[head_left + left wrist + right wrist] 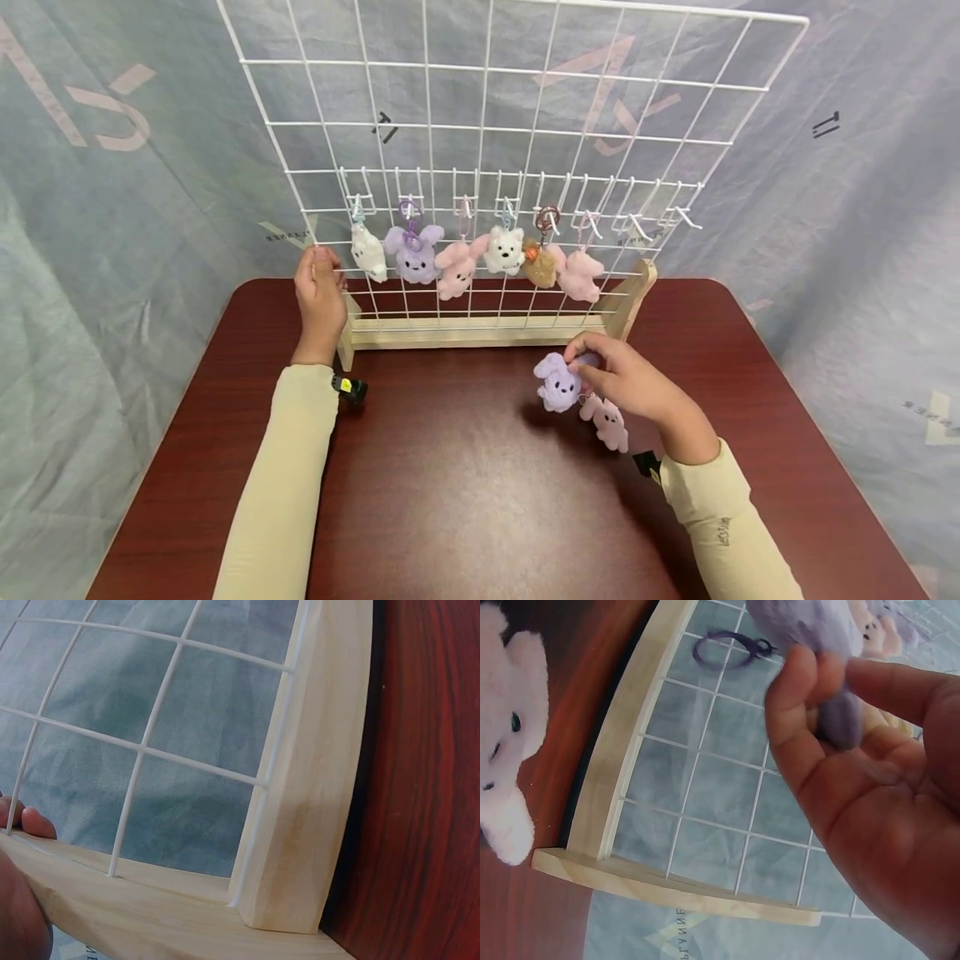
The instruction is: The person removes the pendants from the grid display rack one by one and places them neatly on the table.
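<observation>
My left hand (319,296) holds the left edge of a white wire grid rack (486,70), near its wooden end post; the left wrist view shows fingertips (39,823) around this edge. Between thumb and fingers, my right hand (630,379) pinches a purple plush bunny keychain (560,387) just above the table, in front of the rack's right part. A purple ring (697,652) sticks out from the plush in the right wrist view. Below that hand, a pink plush keychain (609,427) lies on the table.
Several plush keychains hang in a row on the rack's hooks, among them a white dog (506,252) and a purple bunny (416,257). Bare hooks (637,228) project at the right end. A wooden base (480,335) supports the rack on the dark red table (450,467).
</observation>
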`<state>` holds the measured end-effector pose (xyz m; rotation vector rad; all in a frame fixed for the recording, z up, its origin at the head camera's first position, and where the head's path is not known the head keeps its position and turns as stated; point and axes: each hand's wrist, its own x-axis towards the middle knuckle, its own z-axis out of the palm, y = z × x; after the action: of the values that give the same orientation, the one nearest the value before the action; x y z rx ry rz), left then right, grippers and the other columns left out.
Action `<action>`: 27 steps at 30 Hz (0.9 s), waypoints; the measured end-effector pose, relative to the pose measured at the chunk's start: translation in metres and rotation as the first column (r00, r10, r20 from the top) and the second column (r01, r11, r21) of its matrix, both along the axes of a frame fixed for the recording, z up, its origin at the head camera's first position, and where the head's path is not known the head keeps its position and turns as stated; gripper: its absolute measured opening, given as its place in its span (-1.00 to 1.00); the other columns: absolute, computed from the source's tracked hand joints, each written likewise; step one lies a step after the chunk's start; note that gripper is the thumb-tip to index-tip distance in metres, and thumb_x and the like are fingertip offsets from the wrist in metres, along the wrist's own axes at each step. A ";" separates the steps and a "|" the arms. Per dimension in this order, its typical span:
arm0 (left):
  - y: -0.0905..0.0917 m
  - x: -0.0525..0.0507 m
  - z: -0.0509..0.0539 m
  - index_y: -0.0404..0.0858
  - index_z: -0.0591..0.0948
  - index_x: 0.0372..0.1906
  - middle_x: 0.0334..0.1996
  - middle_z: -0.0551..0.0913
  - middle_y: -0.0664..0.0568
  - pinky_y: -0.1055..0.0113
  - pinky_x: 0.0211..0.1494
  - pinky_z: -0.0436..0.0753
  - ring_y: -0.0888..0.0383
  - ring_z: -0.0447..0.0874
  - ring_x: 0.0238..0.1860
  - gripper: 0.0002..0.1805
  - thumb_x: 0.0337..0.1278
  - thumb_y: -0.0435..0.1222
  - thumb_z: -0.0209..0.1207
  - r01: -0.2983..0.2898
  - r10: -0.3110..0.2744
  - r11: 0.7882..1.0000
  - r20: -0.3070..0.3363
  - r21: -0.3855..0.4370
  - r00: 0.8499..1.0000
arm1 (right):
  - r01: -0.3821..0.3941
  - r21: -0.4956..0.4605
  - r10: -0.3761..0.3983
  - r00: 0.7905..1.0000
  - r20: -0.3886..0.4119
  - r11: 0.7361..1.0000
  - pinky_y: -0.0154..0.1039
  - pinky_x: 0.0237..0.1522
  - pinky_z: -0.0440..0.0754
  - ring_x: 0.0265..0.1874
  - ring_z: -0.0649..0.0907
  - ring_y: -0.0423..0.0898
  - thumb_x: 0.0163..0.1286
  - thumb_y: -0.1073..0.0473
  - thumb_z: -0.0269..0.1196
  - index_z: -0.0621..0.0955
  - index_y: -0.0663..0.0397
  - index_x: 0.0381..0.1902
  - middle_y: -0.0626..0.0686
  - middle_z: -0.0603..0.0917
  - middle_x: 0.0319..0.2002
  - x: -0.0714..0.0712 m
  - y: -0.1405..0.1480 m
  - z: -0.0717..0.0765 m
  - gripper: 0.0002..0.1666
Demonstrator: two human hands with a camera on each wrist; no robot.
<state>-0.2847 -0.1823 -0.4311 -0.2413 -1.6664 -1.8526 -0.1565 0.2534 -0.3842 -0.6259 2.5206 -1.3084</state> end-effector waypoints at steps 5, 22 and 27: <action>-0.001 0.000 -0.003 0.02 0.48 -0.36 -0.67 0.27 0.22 0.35 -0.45 0.33 0.31 0.22 -0.63 -0.66 0.71 -0.13 -0.11 0.006 -0.006 0.999 -0.015 -0.034 1.000 | -0.102 0.080 0.100 0.994 0.034 0.992 -0.31 -0.19 0.68 -0.29 0.68 -0.16 0.50 0.48 0.09 0.58 0.19 0.06 0.14 0.65 -0.14 0.001 0.002 -0.004 -0.73; 0.007 0.010 0.013 -0.07 0.45 -0.36 -0.65 0.25 0.18 0.44 -0.42 0.34 0.31 0.21 -0.60 -0.64 0.70 -0.30 -0.19 -0.003 0.002 1.000 -0.019 -0.030 1.000 | -0.294 0.198 0.234 0.931 0.279 0.935 -0.29 -0.38 0.56 -0.45 0.58 -0.12 0.44 0.49 0.02 0.61 0.06 -0.03 0.08 0.57 -0.40 0.002 0.007 -0.017 -0.66; 0.008 0.013 0.014 -0.09 0.47 -0.36 -0.66 0.24 0.21 0.41 -0.41 0.34 0.33 0.20 -0.60 -0.64 0.72 -0.25 -0.17 0.002 -0.003 1.000 -0.026 -0.024 1.000 | -0.298 0.221 0.235 0.933 0.274 0.929 -0.32 -0.37 0.52 -0.49 0.53 -0.19 0.43 0.51 0.01 0.61 0.09 -0.01 0.09 0.57 -0.37 -0.001 0.007 -0.021 -0.64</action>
<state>-0.2714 -0.1742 -0.4172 -0.2766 -1.6716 -1.8248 -0.1573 0.2601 -0.4052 -0.6778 2.2573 -0.8815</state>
